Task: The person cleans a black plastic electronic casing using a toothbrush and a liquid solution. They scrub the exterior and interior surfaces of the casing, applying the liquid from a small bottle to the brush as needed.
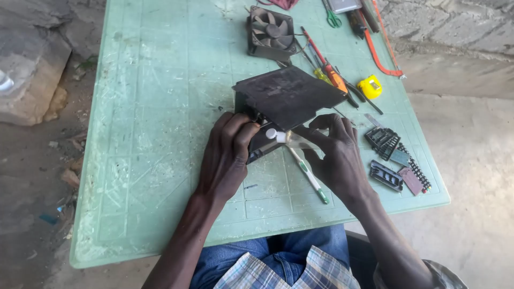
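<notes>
My left hand (227,152) braces the black metal case (284,104) on the green tabletop (160,107) while my right hand (334,152) pinches a small white-capped tube (281,136) against it.

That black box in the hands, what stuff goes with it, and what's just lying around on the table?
In use:
- black box, steadied by the left hand
- small clear tube with a white cap, held at the box by the right hand

Lying about:
- cooling fan
- screwdrivers
- yellow tape measure
- green-handled scissors
- white and green toothbrush
- bit sets
</notes>
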